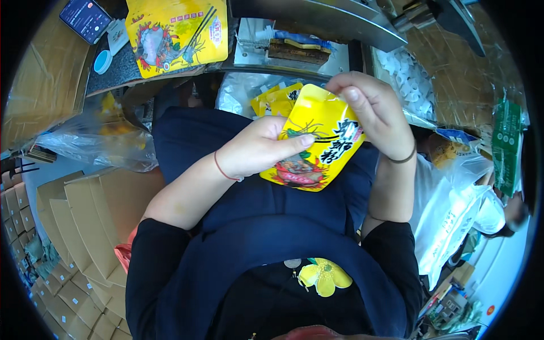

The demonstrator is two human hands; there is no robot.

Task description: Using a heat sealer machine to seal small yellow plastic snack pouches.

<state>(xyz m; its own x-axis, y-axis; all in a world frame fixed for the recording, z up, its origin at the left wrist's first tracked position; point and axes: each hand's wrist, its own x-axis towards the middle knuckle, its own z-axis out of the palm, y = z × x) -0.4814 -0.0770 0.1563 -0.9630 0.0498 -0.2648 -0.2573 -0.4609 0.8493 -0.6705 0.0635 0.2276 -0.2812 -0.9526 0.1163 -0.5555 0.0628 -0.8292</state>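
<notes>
Above my lap I hold a yellow food pouch (317,161), printed with a dish, chopsticks and dark lettering. My left hand (262,144) grips it from the left, thumb lying across its front and the fingers hidden behind. At the upper right corner my right hand (374,105) is closed, thumb against bent fingers at the pouch's edge. Whether anything small sits in that pinch is hidden. Just beyond, several more yellow pouches (276,101) lie in a clear plastic bag (235,90) below the worktable's edge.
A larger yellow bag (178,34) lies on the dark worktable beside a phone (86,20) and a round light-blue cap (102,62). A metal machine (340,20) spans the far side. White plastic pieces (405,73) fill a box at right. Cardboard boxes (93,209) stand at left.
</notes>
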